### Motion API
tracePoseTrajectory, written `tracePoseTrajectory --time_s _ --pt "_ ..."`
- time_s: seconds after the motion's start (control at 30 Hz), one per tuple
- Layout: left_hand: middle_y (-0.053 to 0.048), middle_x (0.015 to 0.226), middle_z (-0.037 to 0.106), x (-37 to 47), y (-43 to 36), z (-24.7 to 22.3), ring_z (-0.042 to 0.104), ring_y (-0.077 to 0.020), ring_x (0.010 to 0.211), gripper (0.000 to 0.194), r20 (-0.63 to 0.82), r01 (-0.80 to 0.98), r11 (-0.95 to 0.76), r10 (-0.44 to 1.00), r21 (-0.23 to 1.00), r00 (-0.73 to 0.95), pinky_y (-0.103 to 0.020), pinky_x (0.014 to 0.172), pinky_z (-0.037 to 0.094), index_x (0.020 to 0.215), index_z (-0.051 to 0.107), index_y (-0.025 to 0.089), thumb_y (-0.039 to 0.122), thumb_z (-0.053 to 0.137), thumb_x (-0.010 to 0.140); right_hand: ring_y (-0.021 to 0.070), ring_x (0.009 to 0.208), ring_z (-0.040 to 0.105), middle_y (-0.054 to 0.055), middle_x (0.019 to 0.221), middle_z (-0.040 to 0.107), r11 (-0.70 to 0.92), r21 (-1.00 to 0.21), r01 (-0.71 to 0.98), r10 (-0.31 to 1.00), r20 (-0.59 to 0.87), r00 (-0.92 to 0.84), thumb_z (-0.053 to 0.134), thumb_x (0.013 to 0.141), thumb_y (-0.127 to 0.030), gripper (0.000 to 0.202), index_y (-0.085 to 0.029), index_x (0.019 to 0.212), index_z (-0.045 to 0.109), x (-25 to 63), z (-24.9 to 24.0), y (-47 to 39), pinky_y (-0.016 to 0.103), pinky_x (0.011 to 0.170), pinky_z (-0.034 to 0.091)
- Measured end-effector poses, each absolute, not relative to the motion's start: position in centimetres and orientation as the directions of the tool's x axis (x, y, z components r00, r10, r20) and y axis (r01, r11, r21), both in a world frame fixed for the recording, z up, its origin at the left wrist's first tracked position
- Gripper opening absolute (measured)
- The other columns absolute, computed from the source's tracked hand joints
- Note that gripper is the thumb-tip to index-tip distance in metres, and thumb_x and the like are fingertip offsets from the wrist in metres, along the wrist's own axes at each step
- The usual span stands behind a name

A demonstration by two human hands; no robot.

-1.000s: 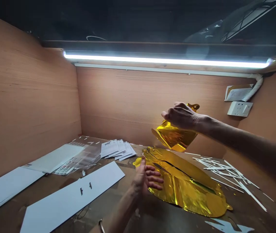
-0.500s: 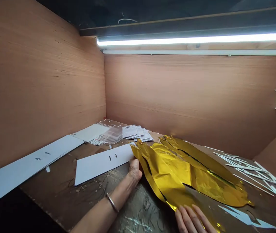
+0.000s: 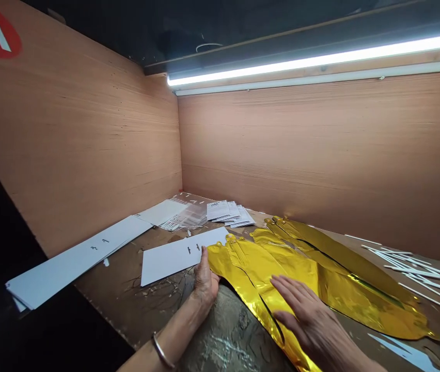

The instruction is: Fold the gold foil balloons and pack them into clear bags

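Note:
Several flat, uninflated gold foil balloons (image 3: 363, 289) lie overlapping on the table, with small tabs at their ends. My left hand (image 3: 205, 279) holds the far left end of the nearest gold foil balloon (image 3: 245, 263); the thumb points up at its edge and the fingers are partly hidden behind the foil. My right hand (image 3: 313, 318) rests flat on the same balloon nearer to me, fingers stretched out. Just behind my left hand lies a white card (image 3: 173, 258) with two small dark slots, its right end partly covered by the foil.
Long white cards (image 3: 84, 263) lie at the left table edge. Clear plastic bags (image 3: 192, 214) and a stack of printed papers (image 3: 230, 213) are at the back. White sticks (image 3: 421, 268) are scattered on the right. White paper (image 3: 402, 349) lies near the front right. Wooden walls enclose the table.
My right hand has moved from the balloon's near edge up onto its surface, fingers now stretched flat. The near balloon lies smoother and straighter. The view has turned slightly left.

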State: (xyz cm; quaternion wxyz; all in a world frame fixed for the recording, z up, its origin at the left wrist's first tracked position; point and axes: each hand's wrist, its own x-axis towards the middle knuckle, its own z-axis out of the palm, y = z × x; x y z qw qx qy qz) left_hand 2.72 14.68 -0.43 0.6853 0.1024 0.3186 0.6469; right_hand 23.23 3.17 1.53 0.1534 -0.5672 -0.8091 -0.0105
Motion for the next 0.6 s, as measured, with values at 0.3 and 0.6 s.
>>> tracePoseTrajectory --time_s 0.3,0.6 --pt "-0.013 0.096 0.063 2.8 15.6 -1.1 0.062 -0.0213 0.084 0.029 -0.289 -0.84 0.083 0.953 0.537 -0.091 -0.03 0.073 0.051 0.086 0.058 0.012 0.039 0.051 0.078 0.0209 0.128 0.015 0.003 0.139 0.021 0.442 -0.258 0.859 0.895 0.069 -0.44 0.032 0.084 -0.038 0.052 -0.023 0.133 0.023 20.6 -3.7 9.2 0.047 0.104 0.013" --pt "-0.013 0.088 0.065 2.3 16.1 -1.7 0.063 -0.0247 0.079 0.037 -0.248 -0.834 0.122 0.969 0.538 -0.018 -0.037 0.073 0.05 0.087 0.058 0.011 0.042 0.063 0.068 0.0256 0.125 0.025 0.002 0.137 0.029 0.653 -0.472 0.592 0.721 0.149 -0.676 0.045 0.078 -0.047 0.063 -0.029 0.133 0.02 20.4 -3.4 7.6 0.047 0.104 0.014"
